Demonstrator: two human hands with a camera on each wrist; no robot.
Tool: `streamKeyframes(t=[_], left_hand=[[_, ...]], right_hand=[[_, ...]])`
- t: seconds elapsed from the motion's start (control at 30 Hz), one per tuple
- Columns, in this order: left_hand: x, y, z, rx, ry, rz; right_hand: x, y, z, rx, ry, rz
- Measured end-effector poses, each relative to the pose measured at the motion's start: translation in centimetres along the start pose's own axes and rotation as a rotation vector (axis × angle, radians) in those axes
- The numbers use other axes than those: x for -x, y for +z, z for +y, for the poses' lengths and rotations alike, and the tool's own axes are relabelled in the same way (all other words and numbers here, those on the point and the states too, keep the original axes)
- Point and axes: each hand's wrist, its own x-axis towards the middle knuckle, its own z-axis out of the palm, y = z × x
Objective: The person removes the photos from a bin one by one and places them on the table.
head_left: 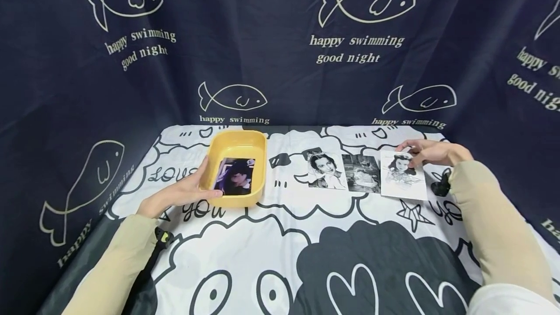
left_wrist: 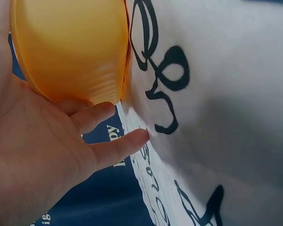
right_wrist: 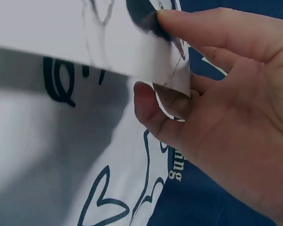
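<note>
Left hand (head_left: pixel 181 192) cups the near-left side of the yellow oval plastic tray (head_left: pixel 237 143), steadying it on the cartoon-print worktop (head_left: pixel 288 227); fingers (left_wrist: pixel 114 149) loosely spread against its wall (a dark photo (head_left: pixel 235 176) lies inside). Right hand (head_left: pixel 430 152) pinches the far corner of the rightmost black-and-white portrait print (head_left: pixel 402 176), thumb over, fingers (right_wrist: pixel 153 110) under, lifting that edge.

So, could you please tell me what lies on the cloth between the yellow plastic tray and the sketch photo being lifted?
In the head view, two black-and-white photos lie there: a portrait and a darker print.
</note>
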Motion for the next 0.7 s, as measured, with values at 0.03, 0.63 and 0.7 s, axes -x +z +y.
streamKeyframes(t=[0.03,0.63,0.7], left_hand=[[0.0,0.0,-0.1,-0.003,-0.001,0.0],[0.4,0.1,-0.1,0.022,-0.028,0.004],[0.4,0.1,-0.1,0.021,-0.029,0.007]], right_hand=[[-0.1,-0.1,0.1,0.012,0.009,0.0],[-3.2,1.4,-1.8,0.32,0.093,0.138],[-3.4,1.6,-1.8,0.349,0.084,0.162]])
